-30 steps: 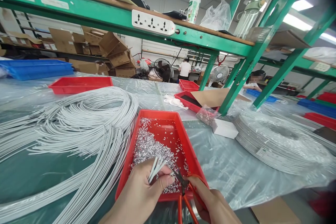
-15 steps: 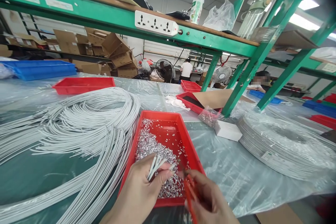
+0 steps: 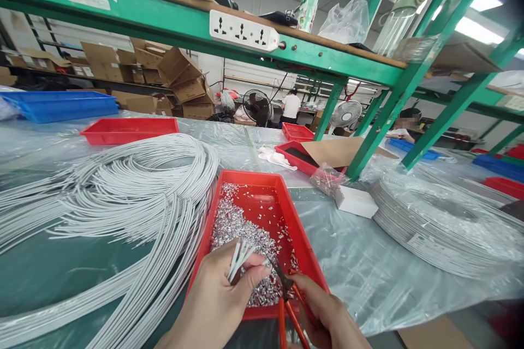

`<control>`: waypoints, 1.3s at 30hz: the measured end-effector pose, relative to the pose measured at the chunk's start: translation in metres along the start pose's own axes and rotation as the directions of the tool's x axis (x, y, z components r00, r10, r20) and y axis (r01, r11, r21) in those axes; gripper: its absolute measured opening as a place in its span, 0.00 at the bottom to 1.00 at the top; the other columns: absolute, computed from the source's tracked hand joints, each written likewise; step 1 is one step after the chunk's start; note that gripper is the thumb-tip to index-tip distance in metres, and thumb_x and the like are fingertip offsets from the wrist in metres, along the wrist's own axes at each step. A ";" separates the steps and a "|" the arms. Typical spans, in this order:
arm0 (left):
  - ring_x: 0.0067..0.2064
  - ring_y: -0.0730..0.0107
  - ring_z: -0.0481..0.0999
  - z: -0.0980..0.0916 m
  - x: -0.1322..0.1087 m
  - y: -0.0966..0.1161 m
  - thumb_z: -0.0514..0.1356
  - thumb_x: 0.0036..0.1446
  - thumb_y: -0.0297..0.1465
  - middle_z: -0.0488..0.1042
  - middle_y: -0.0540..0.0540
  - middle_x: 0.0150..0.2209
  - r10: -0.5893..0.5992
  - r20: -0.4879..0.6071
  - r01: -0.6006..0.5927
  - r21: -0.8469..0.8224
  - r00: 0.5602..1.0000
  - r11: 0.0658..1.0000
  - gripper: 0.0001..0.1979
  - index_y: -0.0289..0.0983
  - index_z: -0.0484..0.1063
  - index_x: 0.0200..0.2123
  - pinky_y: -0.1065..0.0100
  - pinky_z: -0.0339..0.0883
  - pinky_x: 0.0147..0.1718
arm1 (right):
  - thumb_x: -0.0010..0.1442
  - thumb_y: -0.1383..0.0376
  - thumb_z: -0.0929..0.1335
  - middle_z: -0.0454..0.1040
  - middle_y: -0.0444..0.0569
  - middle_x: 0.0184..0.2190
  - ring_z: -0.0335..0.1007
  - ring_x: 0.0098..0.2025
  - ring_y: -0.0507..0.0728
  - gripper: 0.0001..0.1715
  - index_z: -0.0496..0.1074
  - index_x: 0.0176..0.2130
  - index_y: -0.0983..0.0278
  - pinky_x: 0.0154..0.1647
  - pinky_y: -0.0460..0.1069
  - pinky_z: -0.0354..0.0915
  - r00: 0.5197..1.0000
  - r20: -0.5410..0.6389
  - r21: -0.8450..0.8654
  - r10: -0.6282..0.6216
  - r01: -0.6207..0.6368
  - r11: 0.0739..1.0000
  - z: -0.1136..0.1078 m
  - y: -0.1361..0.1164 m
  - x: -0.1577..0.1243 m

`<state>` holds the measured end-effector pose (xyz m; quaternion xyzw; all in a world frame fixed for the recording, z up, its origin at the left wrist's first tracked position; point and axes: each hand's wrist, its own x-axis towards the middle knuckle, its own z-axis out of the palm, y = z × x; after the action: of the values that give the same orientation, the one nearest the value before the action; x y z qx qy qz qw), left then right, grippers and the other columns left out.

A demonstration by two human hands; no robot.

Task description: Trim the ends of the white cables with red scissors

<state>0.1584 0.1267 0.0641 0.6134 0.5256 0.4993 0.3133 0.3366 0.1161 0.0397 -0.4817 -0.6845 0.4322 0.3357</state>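
Note:
My left hand (image 3: 229, 286) is closed around several thin white cables (image 3: 240, 259), whose short ends stick up between the fingers. Thumb and forefinger pinch one cable end. My right hand (image 3: 323, 305) grips pliers (image 3: 285, 290) with orange handles and dark jaws. The jaws point at the pinched cable end and lie close to it; whether they touch it I cannot tell. Below both hands is a red tray (image 3: 292, 212) holding many small shiny metal pieces (image 3: 241, 229), heaped mostly along its left side.
Bundles of white cable (image 3: 164, 196) spread over the left of the table. A wrapped cable coil (image 3: 434, 223) and a small white box (image 3: 355, 202) lie at right. Behind are red (image 3: 131, 130) and blue trays (image 3: 61, 106). A green shelf frame (image 3: 176, 32) crosses above. Two people are farther back.
The pliers have turned, so their dark jaws now show near the pinched cable end and their handles are spread apart. My left hand has hardly moved.

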 end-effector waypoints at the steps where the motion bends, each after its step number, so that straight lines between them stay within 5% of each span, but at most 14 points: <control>1: 0.24 0.69 0.71 0.000 0.000 0.000 0.60 0.49 0.29 0.73 0.51 0.22 0.015 0.004 -0.015 0.010 1.000 1.000 0.04 0.38 0.73 0.23 0.68 0.66 0.25 | 0.46 0.51 0.66 0.45 0.36 0.15 0.37 0.16 0.49 0.28 0.71 0.45 0.61 0.12 0.44 0.49 1.000 -0.007 -0.023 0.001 -0.001 1.000 -0.001 0.003 0.000; 7: 0.22 0.70 0.68 0.002 -0.001 -0.001 0.60 0.49 0.29 0.71 0.51 0.21 0.028 0.008 -0.028 0.033 1.000 0.999 0.04 0.38 0.73 0.23 0.69 0.63 0.23 | 0.46 0.54 0.64 0.51 0.38 0.17 0.42 0.18 0.50 0.32 0.64 0.50 0.63 0.16 0.43 0.49 0.999 -0.030 -0.078 0.017 -0.020 0.997 -0.001 0.012 -0.004; 13: 0.23 0.70 0.69 0.003 -0.001 -0.002 0.60 0.50 0.27 0.72 0.51 0.21 0.038 0.022 -0.038 0.023 0.999 0.999 0.05 0.38 0.73 0.23 0.69 0.63 0.22 | 0.44 0.62 0.67 0.48 0.35 0.16 0.39 0.17 0.48 0.26 0.68 0.46 0.62 0.16 0.44 0.43 0.999 0.040 -0.093 -0.011 0.014 0.996 0.000 0.003 -0.002; 16: 0.24 0.70 0.70 0.003 -0.003 -0.002 0.60 0.49 0.27 0.72 0.51 0.22 0.039 0.019 -0.039 0.011 0.999 0.999 0.05 0.38 0.73 0.22 0.70 0.63 0.23 | 0.47 0.58 0.69 0.58 0.37 0.16 0.52 0.16 0.50 0.27 0.68 0.47 0.62 0.16 0.43 0.56 0.997 -0.081 0.009 -0.002 0.002 1.000 0.000 0.006 -0.001; 20: 0.23 0.71 0.69 0.002 -0.003 -0.002 0.60 0.48 0.27 0.71 0.52 0.21 0.018 -0.009 -0.018 -0.021 1.000 1.000 0.05 0.39 0.72 0.21 0.69 0.63 0.25 | 0.53 0.52 0.67 0.74 0.47 0.26 0.70 0.27 0.56 0.29 0.64 0.51 0.62 0.30 0.47 0.69 0.959 -0.283 0.261 0.028 0.049 0.964 0.000 0.008 0.001; 26: 0.26 0.68 0.70 0.001 0.000 -0.002 0.61 0.47 0.29 0.73 0.51 0.22 -0.143 0.009 0.143 -0.150 0.990 0.978 0.03 0.39 0.73 0.23 0.68 0.63 0.26 | 0.47 0.48 0.70 0.76 0.53 0.40 0.72 0.41 0.60 0.32 0.66 0.47 0.61 0.43 0.50 0.68 0.949 -0.313 0.442 0.032 0.116 0.890 0.016 0.003 0.001; 33: 0.23 0.70 0.65 0.005 -0.002 -0.001 0.62 0.44 0.31 0.68 0.52 0.20 -0.198 0.092 0.215 -0.249 0.976 0.944 0.04 0.37 0.72 0.22 0.70 0.58 0.23 | 0.42 0.62 0.76 0.74 0.43 0.26 0.66 0.21 0.50 0.28 0.69 0.43 0.59 0.21 0.43 0.63 0.944 -0.330 0.567 -0.004 0.201 0.799 0.019 -0.023 0.024; 39: 0.23 0.71 0.62 0.006 -0.001 -0.002 0.62 0.44 0.31 0.66 0.53 0.18 -0.217 0.137 0.250 -0.309 0.967 0.918 0.05 0.36 0.71 0.22 0.70 0.55 0.23 | 0.42 0.66 0.77 0.74 0.39 0.23 0.66 0.23 0.49 0.27 0.69 0.42 0.57 0.24 0.41 0.64 0.934 -0.358 0.629 0.015 0.229 0.743 0.027 -0.030 0.033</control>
<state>0.1636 0.1275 0.0606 0.5107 0.4896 0.5065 0.4929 0.2917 0.1350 0.0577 -0.3578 -0.4452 0.5359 0.6218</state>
